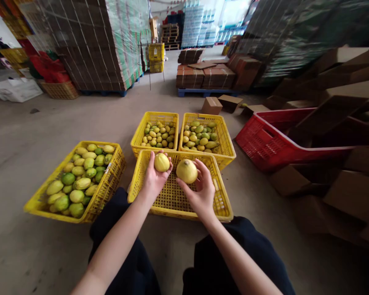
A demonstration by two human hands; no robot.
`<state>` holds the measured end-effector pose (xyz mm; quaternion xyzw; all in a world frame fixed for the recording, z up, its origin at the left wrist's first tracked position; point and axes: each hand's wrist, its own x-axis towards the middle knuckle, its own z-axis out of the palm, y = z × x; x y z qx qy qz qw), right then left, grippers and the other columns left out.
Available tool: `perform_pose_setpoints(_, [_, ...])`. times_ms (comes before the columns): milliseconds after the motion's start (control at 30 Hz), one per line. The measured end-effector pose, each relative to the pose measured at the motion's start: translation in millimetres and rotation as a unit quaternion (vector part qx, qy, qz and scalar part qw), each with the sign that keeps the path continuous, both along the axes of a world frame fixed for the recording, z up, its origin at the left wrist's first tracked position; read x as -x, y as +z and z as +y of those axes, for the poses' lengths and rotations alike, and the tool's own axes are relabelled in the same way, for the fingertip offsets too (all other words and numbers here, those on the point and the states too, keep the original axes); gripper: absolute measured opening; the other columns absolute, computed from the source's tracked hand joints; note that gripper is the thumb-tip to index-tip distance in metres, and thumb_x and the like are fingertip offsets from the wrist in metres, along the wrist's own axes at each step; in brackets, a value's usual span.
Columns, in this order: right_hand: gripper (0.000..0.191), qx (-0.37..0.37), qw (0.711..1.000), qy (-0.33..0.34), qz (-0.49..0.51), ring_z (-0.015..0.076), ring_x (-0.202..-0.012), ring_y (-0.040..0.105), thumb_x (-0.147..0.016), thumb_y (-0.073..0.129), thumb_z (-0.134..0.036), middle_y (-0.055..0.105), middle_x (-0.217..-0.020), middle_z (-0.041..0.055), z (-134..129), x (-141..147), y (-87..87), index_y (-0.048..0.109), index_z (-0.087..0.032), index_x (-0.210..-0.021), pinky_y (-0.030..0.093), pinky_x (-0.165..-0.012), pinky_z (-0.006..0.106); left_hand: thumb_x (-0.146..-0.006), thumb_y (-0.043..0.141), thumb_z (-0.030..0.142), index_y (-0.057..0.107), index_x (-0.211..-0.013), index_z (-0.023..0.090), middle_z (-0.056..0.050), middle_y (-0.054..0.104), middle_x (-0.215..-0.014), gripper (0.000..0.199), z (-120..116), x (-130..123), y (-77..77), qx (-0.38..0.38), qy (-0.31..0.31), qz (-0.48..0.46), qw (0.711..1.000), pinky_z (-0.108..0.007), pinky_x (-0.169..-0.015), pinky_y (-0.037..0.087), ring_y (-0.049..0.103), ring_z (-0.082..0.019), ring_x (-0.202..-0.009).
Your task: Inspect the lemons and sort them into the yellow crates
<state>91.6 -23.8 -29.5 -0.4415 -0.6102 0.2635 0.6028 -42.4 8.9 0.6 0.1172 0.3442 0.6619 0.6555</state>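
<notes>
My left hand is wrapped round a yellow lemon. Just beside it, my right hand grips a second, larger lemon, with its stem end facing up. Both fruits are held apart from each other above a yellow plastic crate. Its perforated bottom shows between and below my hands. To the left, a yellow crate is heaped with yellow and green lemons.
Two more yellow crates, one back left and one back right, hold smaller-looking lemons. A red crate with cardboard in it stands right, among loose cardboard boxes. Behind are flattened cartons on a blue pallet and tall wrapped stacks.
</notes>
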Motion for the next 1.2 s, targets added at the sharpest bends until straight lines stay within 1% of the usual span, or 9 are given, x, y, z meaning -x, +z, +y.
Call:
perform_pose_setpoints(67, [0.06, 0.038, 0.997, 0.017, 0.062, 0.0267, -0.118, 0.06, -0.074, 0.076, -0.033, 0.06, -0.127, 0.0115, 7.2, -4.3, 0.8, 0.05, -0.025, -0.127, 0.055, -0.096, 0.045, -0.094, 0.045, 0.046, 0.063, -0.084, 0.022, 0.0, 0.066, -0.086, 0.032, -0.8, 0.1, 2.4, -0.042, 0.027, 0.043, 0.998, -0.022, -0.077, 0.052, 0.064, -0.011, -0.08])
perform_pose_setpoints(167, [0.057, 0.062, 0.993, 0.06, 0.083, 0.0255, -0.114, 0.061, -0.071, 0.078, -0.033, 0.061, -0.122, 0.0098, 11.5, -5.2, -0.6, 0.051, -0.025, -0.121, 0.054, -0.096, 0.044, -0.095, 0.039, 0.048, 0.063, -0.075, 0.021, 0.0, 0.066, -0.079, 0.042, -6.9, -5.9, 0.0, -0.102, 0.047, 0.168, 0.979, -0.022, -0.076, 0.049, 0.062, -0.012, -0.077])
perform_pose_setpoints(267, [0.048, 0.046, 0.994, 0.082, 0.055, 0.0242, -0.109, 0.062, -0.072, 0.075, -0.029, 0.062, -0.117, 0.0082, 8.9, -0.4, -4.6, 0.052, -0.025, -0.114, 0.054, -0.093, 0.043, -0.096, 0.033, 0.051, 0.064, -0.071, 0.02, -0.002, 0.067, -0.078, 0.049, -14.4, -13.4, -6.4, -0.125, 0.039, 0.266, 0.955, -0.026, -0.08, 0.049, 0.063, -0.015, -0.081])
perform_pose_setpoints(400, [0.039, -0.006, 0.998, 0.058, -0.012, 0.0231, -0.104, 0.062, -0.074, 0.068, -0.019, 0.063, -0.11, 0.0072, 6.0, 4.8, -8.6, 0.052, -0.024, -0.109, 0.052, -0.093, 0.042, -0.096, 0.031, 0.052, 0.065, -0.07, 0.021, -0.003, 0.069, -0.081, 0.053, -18.1, -15.1, -12.9, -0.145, 0.038, 0.316, 0.937, -0.028, -0.083, 0.048, 0.064, -0.017, -0.085])
perform_pose_setpoints(567, [0.038, -0.084, 0.992, 0.047, -0.079, 0.0238, -0.102, 0.062, -0.075, 0.062, -0.012, 0.063, -0.107, 0.0069, 7.4, 3.7, -6.4, 0.052, -0.025, -0.109, 0.051, -0.091, 0.042, -0.096, 0.03, 0.053, 0.064, -0.07, 0.021, -0.003, 0.068, -0.08, 0.053, -16.1, -11.5, -14.7, -0.146, 0.033, 0.321, 0.935, -0.028, -0.082, 0.047, 0.063, -0.018, -0.085])
perform_pose_setpoints(667, [0.038, -0.093, 0.991, 0.036, -0.089, 0.0243, -0.101, 0.062, -0.075, 0.06, -0.011, 0.063, -0.107, 0.0069, 7.4, 3.2, -5.0, 0.052, -0.026, -0.109, 0.051, -0.09, 0.043, -0.094, 0.033, 0.054, 0.063, -0.069, 0.021, -0.004, 0.068, -0.08, 0.052, -15.5, -12.1, -14.5, -0.134, 0.032, 0.321, 0.937, -0.029, -0.082, 0.047, 0.063, -0.018, -0.085])
perform_pose_setpoints(933, [0.037, -0.085, 0.992, 0.03, -0.09, 0.0239, -0.1, 0.062, -0.075, 0.059, -0.01, 0.062, -0.105, 0.0067, 6.6, 2.4, -5.2, 0.052, -0.026, -0.107, 0.052, -0.09, 0.042, -0.095, 0.032, 0.052, 0.063, -0.07, 0.021, -0.003, 0.068, -0.08, 0.05, -15.5, -15.2, -15.9, -0.123, 0.026, 0.316, 0.94, -0.028, -0.082, 0.047, 0.063, -0.018, -0.085])
perform_pose_setpoints(1067, [0.033, -0.085, 0.991, 0.027, -0.095, 0.0235, -0.099, 0.061, -0.075, 0.059, -0.01, 0.062, -0.104, 0.0064, 6.4, 3.2, -5.4, 0.053, -0.026, -0.104, 0.051, -0.089, 0.041, -0.096, 0.03, 0.049, 0.063, -0.078, 0.02, -0.004, 0.067, -0.083, 0.048, -12.4, -16.1, -19.8, -0.113, 0.012, 0.275, 0.955, -0.027, -0.082, 0.048, 0.063, -0.017, -0.085])
perform_pose_setpoints(1200, [0.035, -0.009, 0.997, 0.012, -0.082, 0.0233, -0.096, 0.06, -0.074, 0.062, -0.016, 0.061, -0.104, 0.0066, 9.8, -1.1, -6.8, 0.05, -0.025, -0.106, 0.05, -0.087, 0.04, -0.094, 0.036, 0.044, 0.061, -0.083, 0.02, -0.003, 0.067, -0.091, 0.036, -10.6, -17.2, -26.0, -0.097, -0.007, 0.279, 0.955, -0.025, -0.084, 0.047, 0.063, -0.017, -0.093])
